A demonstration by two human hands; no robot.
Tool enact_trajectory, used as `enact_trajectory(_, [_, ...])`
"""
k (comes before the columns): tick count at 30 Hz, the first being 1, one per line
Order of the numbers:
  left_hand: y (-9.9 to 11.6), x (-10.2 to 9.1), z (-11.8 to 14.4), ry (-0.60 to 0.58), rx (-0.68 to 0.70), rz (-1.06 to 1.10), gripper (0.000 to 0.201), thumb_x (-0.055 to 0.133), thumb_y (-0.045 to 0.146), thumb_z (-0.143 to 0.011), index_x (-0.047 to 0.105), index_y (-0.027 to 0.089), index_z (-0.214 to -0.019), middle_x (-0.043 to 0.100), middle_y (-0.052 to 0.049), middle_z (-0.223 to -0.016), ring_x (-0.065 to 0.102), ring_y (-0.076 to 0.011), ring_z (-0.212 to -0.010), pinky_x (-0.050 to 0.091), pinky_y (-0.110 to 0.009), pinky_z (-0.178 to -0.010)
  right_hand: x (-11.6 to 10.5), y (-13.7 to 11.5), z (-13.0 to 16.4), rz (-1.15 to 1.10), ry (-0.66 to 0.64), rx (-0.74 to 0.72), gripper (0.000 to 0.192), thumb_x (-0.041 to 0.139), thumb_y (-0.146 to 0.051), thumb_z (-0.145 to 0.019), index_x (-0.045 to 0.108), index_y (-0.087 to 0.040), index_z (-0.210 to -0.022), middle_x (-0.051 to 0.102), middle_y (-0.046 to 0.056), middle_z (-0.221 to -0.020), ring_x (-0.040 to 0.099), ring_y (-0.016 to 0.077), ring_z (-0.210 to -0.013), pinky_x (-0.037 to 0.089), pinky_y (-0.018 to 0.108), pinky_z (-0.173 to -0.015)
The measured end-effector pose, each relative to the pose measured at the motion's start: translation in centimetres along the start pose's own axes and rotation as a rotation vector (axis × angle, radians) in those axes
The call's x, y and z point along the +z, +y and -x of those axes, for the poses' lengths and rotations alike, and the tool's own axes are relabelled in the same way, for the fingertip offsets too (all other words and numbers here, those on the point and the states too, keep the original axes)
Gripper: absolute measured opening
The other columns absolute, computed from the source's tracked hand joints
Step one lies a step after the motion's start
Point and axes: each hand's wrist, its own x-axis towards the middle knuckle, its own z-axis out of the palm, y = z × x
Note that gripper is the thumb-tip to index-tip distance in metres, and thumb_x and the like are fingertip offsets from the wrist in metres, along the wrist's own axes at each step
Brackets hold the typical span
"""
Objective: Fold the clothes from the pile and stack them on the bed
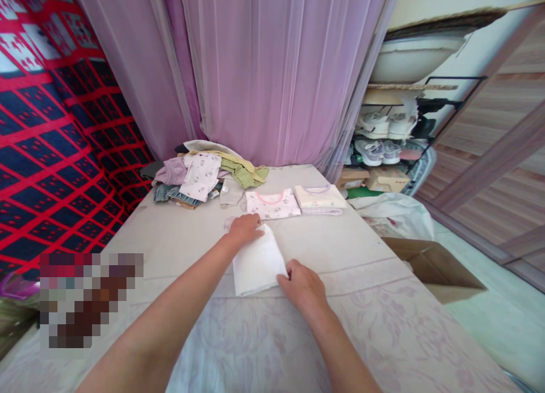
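Forearms [170,308], two, bare, stretched forward from the near side over a bed [361,319] with a pale floral cover.

Item: white cloth [259,262], folded flat, lying mid-bed between the person's hands. Long axis appears to run away from the person, leaning slightly left at the far end; near edge slanted, its right end farther off than its left.

Left hand [244,228]: fingers curled over the cloth's far end, thumb on top, gripping it. Right hand [301,282]: thumb and fingers pinching the near right corner. Pale pink fabric [229,222] just beside the left hand; whether it belongs to the cloth, I cannot tell.

Beyond the hands: printed shirt [272,204], folded, pink neckline; to its right and just beside it, cream stack [319,197] of folded clothing. Farther left, loose heap [201,176] of clothes, pink, green and denim among them; grey garment [232,192] at its right.

Surroundings: purple curtain [272,69] behind the bed; red-and-dark drape [42,171], left; rack of shoes [377,151], far right; plastic bag [395,214] and open carton [443,268] beside the bed's right edge.
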Motion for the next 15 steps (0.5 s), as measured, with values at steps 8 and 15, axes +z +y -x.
enact_trajectory(8, [1.3,2.5,11.0,0.087,0.321,0.418,0.039,0.065,0.039,-0.074,0.063,0.028,-0.112,0.064,-0.003,-0.113,0.058,-0.0221,-0.105,0.043,-0.031,-0.094,2.4,0.6,-2.1,-0.969,-0.023,0.016,0.023,0.055,-0.035,-0.074,0.053,-0.02,-0.091,0.065,0.0,-0.067,0.061,0.0164,-0.063,0.044,0.024,-0.056])
enact_trajectory(15, [2.1,5.1,13.6,0.295,0.085,0.515,0.058,0.058,0.026,-0.078,0.046,0.032,-0.134,0.051,-0.001,-0.138,0.045,-0.0241,-0.126,0.03,-0.036,-0.109,1.4,-2.0,-2.4,-1.147,-0.052,-0.266,0.035,0.062,-0.044,-0.07,0.053,-0.019,-0.093,0.066,0.0,-0.07,0.063,0.0169,-0.068,0.048,0.03,-0.069])
